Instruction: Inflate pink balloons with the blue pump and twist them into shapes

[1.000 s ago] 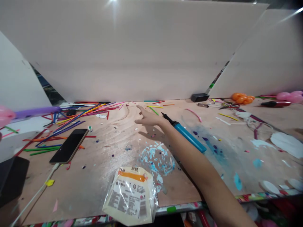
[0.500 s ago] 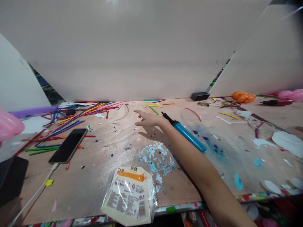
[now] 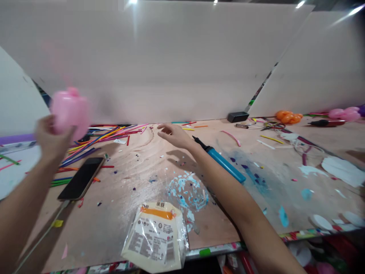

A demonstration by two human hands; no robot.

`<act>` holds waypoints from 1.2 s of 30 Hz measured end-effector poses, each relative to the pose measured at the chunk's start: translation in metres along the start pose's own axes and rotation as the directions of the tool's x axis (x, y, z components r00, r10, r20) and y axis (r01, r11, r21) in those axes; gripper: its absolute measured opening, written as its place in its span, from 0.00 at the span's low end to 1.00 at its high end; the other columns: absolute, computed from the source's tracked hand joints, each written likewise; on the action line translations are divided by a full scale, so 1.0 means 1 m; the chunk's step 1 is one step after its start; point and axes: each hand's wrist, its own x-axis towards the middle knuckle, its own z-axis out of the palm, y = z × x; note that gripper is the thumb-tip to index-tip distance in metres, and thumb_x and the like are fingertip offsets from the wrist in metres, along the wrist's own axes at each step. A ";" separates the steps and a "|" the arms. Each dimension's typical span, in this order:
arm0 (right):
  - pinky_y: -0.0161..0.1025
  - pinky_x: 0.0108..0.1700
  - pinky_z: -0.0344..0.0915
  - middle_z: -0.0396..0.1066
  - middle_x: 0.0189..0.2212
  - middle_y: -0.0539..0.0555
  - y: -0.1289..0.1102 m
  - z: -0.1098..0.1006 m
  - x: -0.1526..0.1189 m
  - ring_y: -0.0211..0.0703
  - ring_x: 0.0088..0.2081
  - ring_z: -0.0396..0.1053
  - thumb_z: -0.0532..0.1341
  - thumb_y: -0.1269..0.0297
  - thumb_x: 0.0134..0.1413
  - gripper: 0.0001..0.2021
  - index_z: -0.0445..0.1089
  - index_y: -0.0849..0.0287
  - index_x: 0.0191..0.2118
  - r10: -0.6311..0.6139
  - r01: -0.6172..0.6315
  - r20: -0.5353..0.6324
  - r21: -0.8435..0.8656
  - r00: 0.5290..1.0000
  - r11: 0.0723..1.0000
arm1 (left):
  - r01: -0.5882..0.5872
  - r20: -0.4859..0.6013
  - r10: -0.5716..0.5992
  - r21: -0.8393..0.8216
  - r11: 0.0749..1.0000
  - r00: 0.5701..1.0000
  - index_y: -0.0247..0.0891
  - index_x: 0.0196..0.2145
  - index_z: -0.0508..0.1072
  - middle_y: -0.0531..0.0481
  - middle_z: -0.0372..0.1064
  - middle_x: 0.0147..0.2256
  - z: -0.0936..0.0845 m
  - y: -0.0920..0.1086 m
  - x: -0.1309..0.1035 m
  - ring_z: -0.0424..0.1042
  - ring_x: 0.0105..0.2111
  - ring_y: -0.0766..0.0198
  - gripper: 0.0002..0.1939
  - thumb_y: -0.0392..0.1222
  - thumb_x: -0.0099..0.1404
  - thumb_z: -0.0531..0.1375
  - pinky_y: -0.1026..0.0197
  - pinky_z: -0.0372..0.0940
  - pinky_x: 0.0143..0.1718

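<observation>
My left hand (image 3: 53, 139) is closed around a pink balloon (image 3: 70, 114), raised above the left part of the table. The balloon is smeared by motion, and a faint pink tail rises from its top. Over the middle of the table hovers my right hand (image 3: 176, 135), its fingers loosely bent and apart with nothing in them. Just right of that wrist lies a blue balloon pump (image 3: 225, 163) with a black nozzle. Uninflated long balloons (image 3: 99, 139) in many colours are strewn on the table between the two hands, towards the back.
A phone (image 3: 82, 179) on a white cable lies at left. The wipes packet (image 3: 155, 236) sits at the front edge. At the back right are a black box (image 3: 238, 117), an orange twisted balloon (image 3: 288, 117) and scissors (image 3: 273, 125). A white panel (image 3: 176, 64) stands behind.
My left hand has come into view holding the pink balloon, which was at the far left edge. My right hand has lifted slightly, its fingers more bent.
</observation>
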 end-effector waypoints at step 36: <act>0.37 0.28 0.73 0.75 0.23 0.53 -0.021 -0.050 -0.015 0.38 0.25 0.73 0.69 0.54 0.45 0.16 0.74 0.64 0.33 0.063 0.064 -0.264 0.446 0.963 0.893 | -0.878 0.016 0.882 -0.086 0.471 0.471 0.42 0.50 0.69 0.46 0.72 0.47 0.113 0.061 -0.093 0.69 0.50 0.55 0.23 0.30 0.57 0.60 0.46 0.61 0.58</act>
